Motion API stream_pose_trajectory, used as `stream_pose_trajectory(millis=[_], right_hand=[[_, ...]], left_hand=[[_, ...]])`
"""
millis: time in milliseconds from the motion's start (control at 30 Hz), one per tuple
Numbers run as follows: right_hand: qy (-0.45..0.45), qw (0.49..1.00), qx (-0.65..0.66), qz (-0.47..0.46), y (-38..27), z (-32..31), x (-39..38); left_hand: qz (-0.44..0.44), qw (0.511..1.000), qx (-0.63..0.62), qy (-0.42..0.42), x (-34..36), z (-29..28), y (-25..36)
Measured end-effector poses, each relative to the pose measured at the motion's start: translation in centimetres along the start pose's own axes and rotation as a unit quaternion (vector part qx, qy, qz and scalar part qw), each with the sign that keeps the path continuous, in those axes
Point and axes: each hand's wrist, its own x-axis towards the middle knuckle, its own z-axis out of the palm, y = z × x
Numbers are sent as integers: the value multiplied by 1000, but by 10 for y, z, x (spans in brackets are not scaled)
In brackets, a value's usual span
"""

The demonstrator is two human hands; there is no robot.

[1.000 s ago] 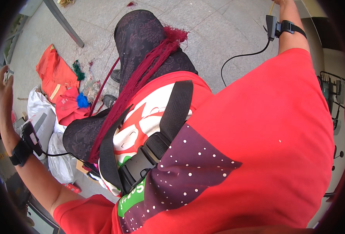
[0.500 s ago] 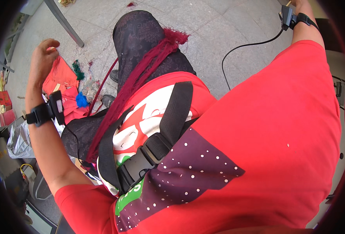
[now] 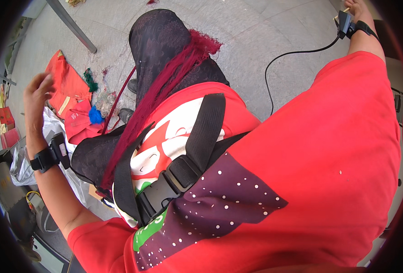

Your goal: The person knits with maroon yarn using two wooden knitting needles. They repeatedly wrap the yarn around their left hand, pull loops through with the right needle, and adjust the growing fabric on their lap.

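Observation:
My left hand point(image 3: 40, 91) is raised at the left, its fingers loosely bent and somewhat apart. Nothing shows between them. Below and beside it on the floor lies red-orange cloth point(image 3: 69, 77). My right hand point(image 3: 358, 8) is at the top right corner, partly cut off by the edge. A thin pale stick point(image 3: 341, 13) sticks out by its fingers, which seem closed on it; its kind cannot be made out. A long bundle of dark red yarn point(image 3: 165, 82) lies across my lap and over my knee, its frayed end at the knee.
A blue yarn tuft point(image 3: 96, 115) and a green yarn tuft point(image 3: 90, 81) lie by the cloth. A grey metal leg point(image 3: 74, 27) stands at the upper left. White plastic bags point(image 3: 24, 164) are at the left. A black cable point(image 3: 283, 53) runs from my right wrist.
My left hand has moved left and down, away from the cloth, uncovering more of it. My right hand has shifted slightly right and down, and more of the pale stick shows.

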Motion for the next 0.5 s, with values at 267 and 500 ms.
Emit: stream_pose_trajectory(millis=[267,500], right_hand=[[-6,1000,-22,2,1,-8,-2],[-12,999,-41,7,2,-11,1]], left_hand=[[19,939,-67,-335,-68,169,132],[-14,900,-156,-406,-67,184,137]])
